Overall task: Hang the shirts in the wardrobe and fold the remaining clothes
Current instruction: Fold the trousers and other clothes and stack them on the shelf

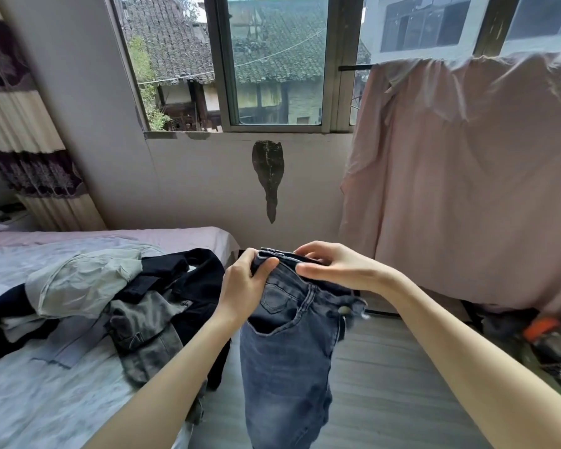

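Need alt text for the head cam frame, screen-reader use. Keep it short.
A person's left hand and right hand hold a pair of blue jeans up by the waistband, legs hanging over the floor. To the left, a pile of clothes lies on a bed; a pink cloth hangs at right beside a window.

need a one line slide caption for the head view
Both hands, left hand and right hand, hold blue jeans by the waistband beside a bed piled with clothes.
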Demonstrator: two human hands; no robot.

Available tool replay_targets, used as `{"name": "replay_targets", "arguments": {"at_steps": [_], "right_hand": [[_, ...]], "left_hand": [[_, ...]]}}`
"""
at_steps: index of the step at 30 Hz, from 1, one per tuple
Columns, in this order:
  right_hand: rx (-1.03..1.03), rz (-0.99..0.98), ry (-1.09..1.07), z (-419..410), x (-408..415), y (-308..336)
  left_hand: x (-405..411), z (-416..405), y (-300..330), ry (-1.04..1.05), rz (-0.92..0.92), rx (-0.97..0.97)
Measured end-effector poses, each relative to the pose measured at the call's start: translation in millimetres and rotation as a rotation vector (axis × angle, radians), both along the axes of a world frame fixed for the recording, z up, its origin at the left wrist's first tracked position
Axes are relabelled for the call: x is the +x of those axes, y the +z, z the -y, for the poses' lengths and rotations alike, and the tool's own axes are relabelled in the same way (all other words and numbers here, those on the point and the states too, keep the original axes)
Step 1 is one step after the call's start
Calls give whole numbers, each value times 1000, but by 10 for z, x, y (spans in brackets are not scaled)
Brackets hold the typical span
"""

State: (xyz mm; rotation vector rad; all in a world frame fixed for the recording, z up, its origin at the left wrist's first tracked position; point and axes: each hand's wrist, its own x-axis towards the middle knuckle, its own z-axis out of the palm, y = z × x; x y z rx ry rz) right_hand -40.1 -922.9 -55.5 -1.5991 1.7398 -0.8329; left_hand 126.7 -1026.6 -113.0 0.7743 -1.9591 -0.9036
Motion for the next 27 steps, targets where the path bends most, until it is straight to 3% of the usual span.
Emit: {"name": "replay_targets", "arguments": {"at_steps": [4,7,11,17,21,27], "right_hand": [[-109,-70,-180,-41,-213,-210],[-146,202,-274,-44,-370,-404],[-64,536,-202,104,-378,-611],[-233,762,-205,571,-50,-566],[-441,568,-329,894,324,-425],[-475,389,-106,1484,1082,-281]], "left_hand": [[-9,58,53,89,-61,5],[-16,76,135,115,-130,-12],[-15,112,264,116,-181,-4],[217,149,413,138,-307,56],[443,178,475,250,-323,62],[1150,239,491,545,-325,-36]]}}
